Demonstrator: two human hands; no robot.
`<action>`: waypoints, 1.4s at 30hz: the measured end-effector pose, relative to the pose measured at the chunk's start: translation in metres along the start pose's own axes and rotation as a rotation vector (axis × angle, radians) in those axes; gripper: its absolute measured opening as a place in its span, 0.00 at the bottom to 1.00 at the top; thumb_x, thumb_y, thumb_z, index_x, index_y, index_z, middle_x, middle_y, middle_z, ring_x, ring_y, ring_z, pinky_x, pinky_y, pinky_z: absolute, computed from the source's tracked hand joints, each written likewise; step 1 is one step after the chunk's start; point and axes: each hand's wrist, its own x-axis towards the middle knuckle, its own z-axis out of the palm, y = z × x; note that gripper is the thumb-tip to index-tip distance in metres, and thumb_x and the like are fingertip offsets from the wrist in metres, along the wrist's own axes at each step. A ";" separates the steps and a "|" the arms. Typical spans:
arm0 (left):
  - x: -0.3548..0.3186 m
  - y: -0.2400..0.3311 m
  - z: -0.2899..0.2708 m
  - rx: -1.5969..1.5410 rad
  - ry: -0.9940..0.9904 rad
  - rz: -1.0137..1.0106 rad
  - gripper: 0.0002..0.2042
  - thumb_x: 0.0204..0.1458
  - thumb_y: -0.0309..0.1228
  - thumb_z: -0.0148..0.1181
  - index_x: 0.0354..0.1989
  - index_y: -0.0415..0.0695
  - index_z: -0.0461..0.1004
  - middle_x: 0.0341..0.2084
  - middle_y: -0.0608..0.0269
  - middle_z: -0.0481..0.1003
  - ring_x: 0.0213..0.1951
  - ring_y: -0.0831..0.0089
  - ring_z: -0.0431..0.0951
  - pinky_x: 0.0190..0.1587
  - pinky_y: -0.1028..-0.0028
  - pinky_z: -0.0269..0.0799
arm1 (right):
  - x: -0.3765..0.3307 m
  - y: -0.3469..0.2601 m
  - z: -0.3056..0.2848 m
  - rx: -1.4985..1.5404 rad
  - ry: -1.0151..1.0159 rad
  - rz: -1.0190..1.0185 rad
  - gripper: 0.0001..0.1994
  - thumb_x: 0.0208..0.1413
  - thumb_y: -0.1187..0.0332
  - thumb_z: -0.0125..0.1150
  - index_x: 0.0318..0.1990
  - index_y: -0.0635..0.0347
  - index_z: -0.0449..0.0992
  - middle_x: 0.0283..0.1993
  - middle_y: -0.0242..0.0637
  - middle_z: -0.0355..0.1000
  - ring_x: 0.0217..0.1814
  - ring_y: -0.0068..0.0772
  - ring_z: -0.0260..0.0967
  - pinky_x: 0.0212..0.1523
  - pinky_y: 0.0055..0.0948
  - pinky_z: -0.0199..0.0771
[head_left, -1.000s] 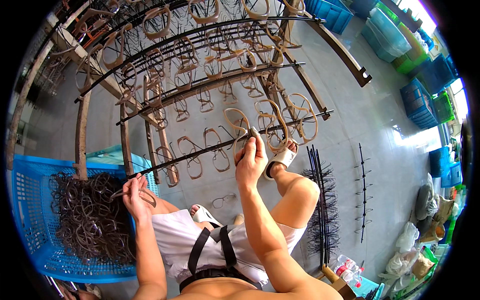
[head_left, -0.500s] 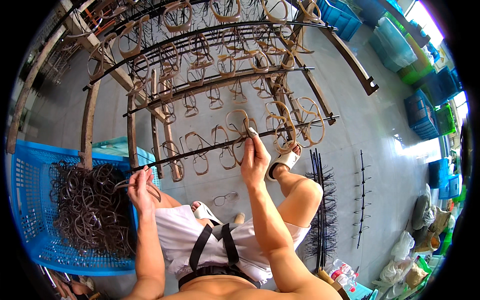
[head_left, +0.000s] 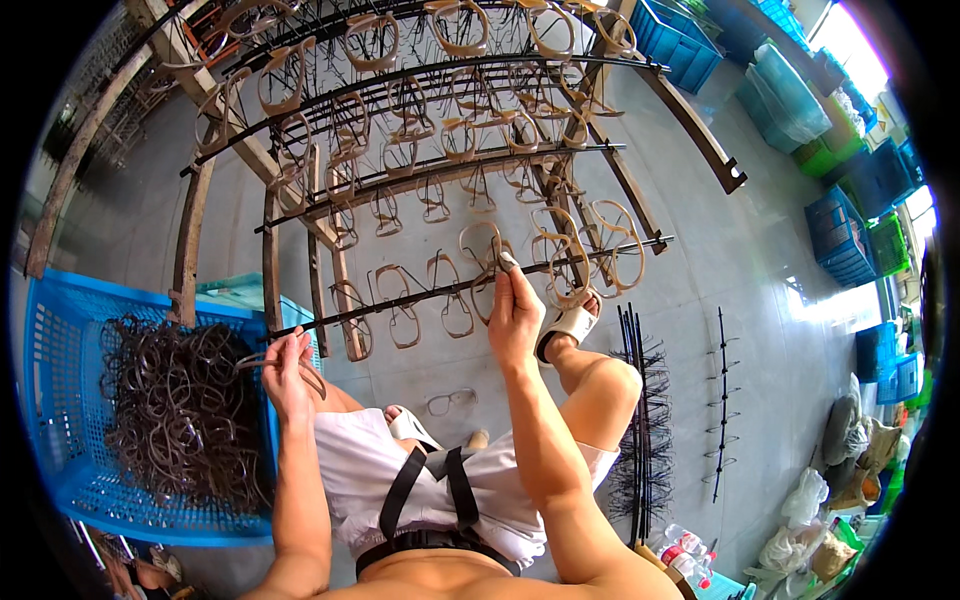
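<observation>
A black rod [head_left: 425,295] runs across in front of me, with several brown eyeglass frames hanging along it. At its left end, my left hand [head_left: 290,378] is closed around a brown eyeglass frame [head_left: 314,380], its fingertips up against the rod. My right hand [head_left: 514,318] pinches an amber eyeglass frame [head_left: 480,240] at the rod, thumb and forefinger together; part of that frame is behind the fingers. Right of this hand, larger tan eyeglass frames [head_left: 618,245] hang from the same rod.
A blue crate [head_left: 70,480] full of tangled dark frames [head_left: 185,420] stands at my left. Ahead rises a wooden rack [head_left: 185,235] with more loaded rods. Spiky black rods [head_left: 638,430] and a loose frame [head_left: 452,402] lie on the floor. Bins [head_left: 845,230] line the right.
The view has shifted slightly. Both hands stay at nearly the same places on the rod, the left still with its eyeglass frame.
</observation>
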 end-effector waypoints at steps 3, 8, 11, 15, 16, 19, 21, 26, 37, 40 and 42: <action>0.003 -0.001 -0.004 0.022 -0.010 0.001 0.10 0.56 0.31 0.52 0.41 0.36 0.70 0.41 0.55 0.74 0.42 0.69 0.76 0.44 0.74 0.71 | 0.004 -0.002 0.000 -0.034 0.018 -0.050 0.10 0.57 0.75 0.52 0.45 0.70 0.71 0.21 0.34 0.64 0.20 0.19 0.55 0.21 0.18 0.59; 0.005 -0.002 -0.009 0.014 -0.051 -0.025 0.12 0.58 0.33 0.50 0.43 0.37 0.70 0.42 0.54 0.74 0.43 0.68 0.75 0.45 0.73 0.71 | 0.001 -0.001 -0.001 0.049 0.075 0.122 0.11 0.59 0.72 0.51 0.46 0.70 0.71 0.21 0.29 0.63 0.19 0.18 0.51 0.19 0.18 0.54; -0.002 0.003 -0.016 -0.071 -0.083 -0.061 0.13 0.60 0.34 0.45 0.48 0.39 0.65 0.44 0.52 0.72 0.47 0.65 0.73 0.49 0.69 0.68 | 0.006 -0.017 -0.008 0.209 0.032 0.342 0.11 0.60 0.70 0.49 0.44 0.69 0.70 0.24 0.29 0.63 0.22 0.20 0.55 0.23 0.18 0.56; -0.032 0.019 -0.039 -0.261 -0.135 -0.020 0.15 0.58 0.32 0.43 0.53 0.44 0.59 0.46 0.48 0.71 0.52 0.60 0.69 0.55 0.65 0.62 | -0.008 -0.061 -0.002 -0.707 0.088 -0.387 0.15 0.52 0.72 0.55 0.47 0.68 0.66 0.42 0.49 0.63 0.40 0.48 0.61 0.38 0.37 0.63; -0.043 0.028 -0.038 -0.362 -0.234 -0.012 0.16 0.57 0.31 0.44 0.53 0.45 0.58 0.46 0.47 0.70 0.53 0.60 0.68 0.56 0.65 0.61 | -0.019 -0.076 0.005 -0.657 0.054 -0.417 0.15 0.52 0.72 0.56 0.47 0.68 0.66 0.42 0.49 0.63 0.40 0.48 0.61 0.39 0.38 0.63; -0.065 0.043 -0.018 -0.496 -0.464 -0.004 0.19 0.51 0.26 0.45 0.53 0.47 0.58 0.49 0.45 0.68 0.53 0.57 0.67 0.57 0.63 0.60 | -0.075 -0.080 0.025 -0.064 -0.426 -0.228 0.15 0.52 0.71 0.57 0.46 0.68 0.66 0.42 0.48 0.63 0.41 0.47 0.62 0.42 0.37 0.65; -0.066 0.047 0.007 -0.491 -0.540 0.072 0.19 0.48 0.23 0.42 0.52 0.45 0.56 0.46 0.44 0.69 0.51 0.59 0.69 0.56 0.62 0.61 | -0.114 -0.095 0.043 0.377 -0.801 0.313 0.18 0.53 0.68 0.58 0.49 0.66 0.62 0.44 0.49 0.60 0.45 0.43 0.61 0.43 0.30 0.67; -0.059 0.055 -0.029 0.096 -1.071 -0.340 0.13 0.53 0.23 0.41 0.47 0.36 0.56 0.36 0.48 0.73 0.38 0.66 0.75 0.41 0.70 0.72 | -0.122 -0.113 0.054 -0.039 -0.665 -0.329 0.28 0.47 0.70 0.63 0.56 0.65 0.59 0.54 0.54 0.54 0.55 0.53 0.54 0.55 0.45 0.55; -0.072 0.052 -0.086 0.495 -0.779 -0.095 0.19 0.41 0.33 0.70 0.36 0.36 0.67 0.18 0.68 0.71 0.22 0.81 0.71 0.27 0.81 0.69 | -0.095 -0.119 0.047 0.020 -1.518 0.107 0.08 0.51 0.73 0.58 0.39 0.63 0.74 0.22 0.45 0.70 0.22 0.42 0.69 0.26 0.31 0.69; -0.071 0.044 -0.082 0.415 -0.580 0.162 0.16 0.43 0.33 0.68 0.33 0.40 0.69 0.24 0.66 0.70 0.27 0.77 0.71 0.32 0.78 0.68 | -0.098 -0.117 0.051 0.070 -1.452 0.130 0.06 0.54 0.73 0.54 0.37 0.65 0.71 0.22 0.43 0.70 0.22 0.36 0.71 0.24 0.31 0.68; -0.065 0.025 -0.103 0.593 -0.298 0.288 0.14 0.47 0.34 0.64 0.36 0.40 0.69 0.28 0.61 0.71 0.30 0.71 0.72 0.35 0.74 0.68 | -0.088 -0.111 0.042 0.153 -1.258 0.233 0.06 0.58 0.72 0.49 0.38 0.66 0.70 0.20 0.37 0.69 0.17 0.26 0.65 0.19 0.24 0.63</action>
